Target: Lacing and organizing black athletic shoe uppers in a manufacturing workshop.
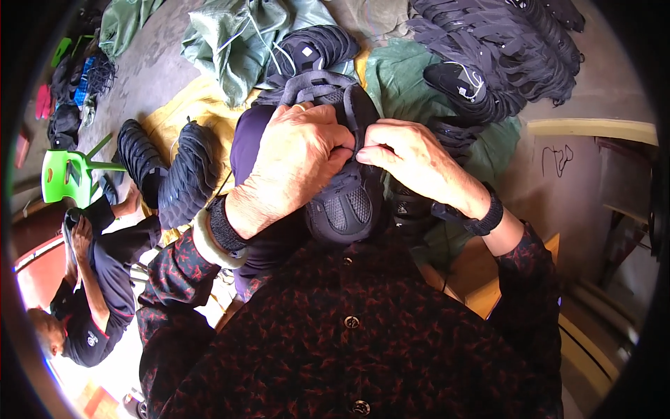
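Note:
A dark navy shoe upper [345,206] with a mesh toe rests on my lap, toe toward me. My left hand [296,157] lies over its left side, fingers curled and pinching the lace area near the tongue. My right hand [412,160] pinches the same spot from the right, fingertips meeting the left hand's. Both hands grip the shoe upper. A black band sits on my right wrist, a black and pale cuff on my left.
Piles of dark shoe uppers lie ahead [499,59] and at left [167,171]. Green sacks [241,42] and a yellow cloth [192,105] cover the floor. A green plastic stool [66,174] stands left. Another person [98,279] sits at lower left.

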